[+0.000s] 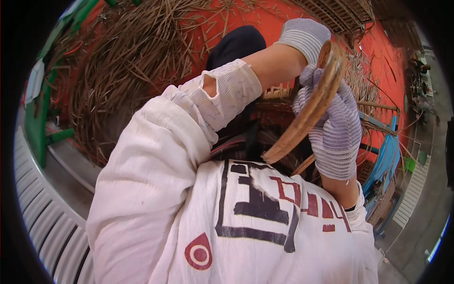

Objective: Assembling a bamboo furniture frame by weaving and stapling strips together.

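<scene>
A curved brown band [307,125], like a bent rattan or wooden handle, stands up in front of my chest. My right hand [335,128], in a striped grey-purple knit glove, is closed round its middle with the fingers folded. My left hand [303,37], in a similar striped glove, reaches across to the band's far end; its fingers are hidden there. Below the hands, a piece of brown woven wicker [279,92] shows partly between my arms.
A big heap of long brown strips [127,61] lies on the red floor covering [265,13] at the left. Woven wicker [338,16] stands at the far right, and blue strapping [385,158] hangs nearer. A green metal frame [44,109] and slatted metal seat [40,208] border the left.
</scene>
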`<control>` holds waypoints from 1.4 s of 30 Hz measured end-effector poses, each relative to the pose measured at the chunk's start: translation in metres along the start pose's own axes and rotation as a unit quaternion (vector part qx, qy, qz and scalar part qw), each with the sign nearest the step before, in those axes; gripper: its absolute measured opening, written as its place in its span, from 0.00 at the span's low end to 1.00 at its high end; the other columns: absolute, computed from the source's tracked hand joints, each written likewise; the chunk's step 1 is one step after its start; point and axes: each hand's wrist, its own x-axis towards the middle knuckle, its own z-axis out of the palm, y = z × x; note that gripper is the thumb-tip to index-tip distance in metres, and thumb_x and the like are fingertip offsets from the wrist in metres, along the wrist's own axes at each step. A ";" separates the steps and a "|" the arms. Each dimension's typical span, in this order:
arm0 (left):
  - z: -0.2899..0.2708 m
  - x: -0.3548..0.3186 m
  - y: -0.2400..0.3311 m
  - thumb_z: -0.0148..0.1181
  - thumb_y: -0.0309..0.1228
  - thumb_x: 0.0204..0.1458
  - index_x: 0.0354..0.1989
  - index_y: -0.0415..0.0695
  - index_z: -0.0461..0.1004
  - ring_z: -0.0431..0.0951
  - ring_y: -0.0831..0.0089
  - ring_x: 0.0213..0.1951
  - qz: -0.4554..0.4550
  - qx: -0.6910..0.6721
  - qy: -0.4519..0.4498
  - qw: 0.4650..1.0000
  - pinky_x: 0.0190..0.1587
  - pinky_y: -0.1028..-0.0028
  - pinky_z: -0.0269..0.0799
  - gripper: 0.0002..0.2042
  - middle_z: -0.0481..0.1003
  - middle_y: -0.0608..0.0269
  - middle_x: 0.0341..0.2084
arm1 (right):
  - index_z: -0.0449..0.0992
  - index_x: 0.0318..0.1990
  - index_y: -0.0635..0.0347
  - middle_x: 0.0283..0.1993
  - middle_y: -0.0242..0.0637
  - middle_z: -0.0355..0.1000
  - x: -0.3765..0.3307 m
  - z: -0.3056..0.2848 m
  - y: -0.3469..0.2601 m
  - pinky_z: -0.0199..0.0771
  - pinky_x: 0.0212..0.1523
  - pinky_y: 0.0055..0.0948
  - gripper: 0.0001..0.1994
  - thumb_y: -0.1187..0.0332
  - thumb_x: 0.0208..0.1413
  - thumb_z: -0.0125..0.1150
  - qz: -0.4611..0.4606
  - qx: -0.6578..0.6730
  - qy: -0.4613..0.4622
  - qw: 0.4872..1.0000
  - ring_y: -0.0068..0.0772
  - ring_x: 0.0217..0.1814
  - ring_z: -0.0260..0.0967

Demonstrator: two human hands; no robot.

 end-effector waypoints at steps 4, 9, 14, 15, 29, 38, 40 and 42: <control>-0.010 -0.001 0.000 0.62 0.36 0.48 0.39 0.45 0.83 0.82 0.55 0.41 0.028 -0.028 -0.043 0.998 0.39 0.59 0.79 0.12 0.81 0.51 0.36 | 0.74 0.43 0.64 0.21 0.22 0.61 0.000 0.005 -0.009 0.53 0.21 0.17 0.10 0.65 0.65 0.54 -0.014 0.013 0.017 1.000 0.12 0.19 0.53; -0.010 -0.007 0.002 0.56 0.36 0.51 0.38 0.48 0.83 0.82 0.54 0.40 0.022 0.021 -0.002 1.000 0.41 0.60 0.78 0.12 0.81 0.54 0.35 | 0.75 0.41 0.66 0.25 0.28 0.69 0.028 -0.006 -0.005 0.62 0.24 0.19 0.10 0.66 0.65 0.54 -0.050 0.078 -0.068 0.993 0.15 0.20 0.60; -0.005 -0.031 -0.017 0.54 0.30 0.54 0.35 0.49 0.81 0.79 0.58 0.38 0.180 -0.050 0.354 0.916 0.43 0.62 0.74 0.08 0.79 0.59 0.32 | 0.76 0.40 0.67 0.28 0.35 0.75 0.037 -0.041 0.004 0.74 0.33 0.23 0.07 0.71 0.62 0.57 -0.213 -0.104 -0.046 0.970 0.26 0.31 0.75; -0.004 -0.043 -0.021 0.56 0.28 0.53 0.35 0.47 0.80 0.77 0.59 0.38 0.179 -0.133 0.352 0.909 0.43 0.63 0.73 0.06 0.78 0.59 0.32 | 0.77 0.43 0.66 0.33 0.35 0.76 0.041 -0.049 0.002 0.75 0.39 0.25 0.09 0.69 0.62 0.58 -0.248 -0.169 -0.054 0.952 0.27 0.35 0.75; -0.021 -0.085 -0.015 0.70 0.30 0.42 0.35 0.46 0.83 0.77 0.59 0.42 0.216 -0.086 0.192 0.953 0.46 0.66 0.72 0.10 0.80 0.64 0.35 | 0.77 0.39 0.67 0.24 0.32 0.70 0.082 -0.064 -0.023 0.68 0.30 0.23 0.10 0.67 0.62 0.57 -0.233 -0.294 0.022 0.927 0.20 0.27 0.66; -0.037 0.012 -0.036 0.61 0.28 0.54 0.28 0.37 0.80 0.69 0.80 0.22 -0.037 -0.270 0.093 0.958 0.27 0.76 0.65 0.07 0.74 0.67 0.19 | 0.76 0.44 0.66 0.34 0.45 0.74 0.041 -0.117 0.002 0.73 0.39 0.30 0.09 0.73 0.57 0.59 -0.492 -0.381 0.164 0.766 0.42 0.36 0.73; -0.043 0.031 -0.040 0.61 0.29 0.53 0.28 0.38 0.80 0.67 0.81 0.21 -0.031 -0.234 0.076 0.969 0.26 0.75 0.63 0.07 0.72 0.69 0.17 | 0.79 0.44 0.62 0.39 0.32 0.79 0.029 -0.131 0.017 0.75 0.44 0.22 0.07 0.73 0.59 0.60 -0.468 -0.386 0.149 0.781 0.22 0.42 0.76; -0.044 0.045 -0.043 0.61 0.30 0.54 0.27 0.37 0.80 0.67 0.81 0.21 -0.019 -0.169 0.089 0.981 0.26 0.76 0.62 0.09 0.72 0.71 0.17 | 0.79 0.43 0.61 0.38 0.34 0.78 0.024 -0.141 0.044 0.76 0.43 0.22 0.07 0.76 0.59 0.58 -0.477 -0.377 0.160 0.777 0.25 0.40 0.77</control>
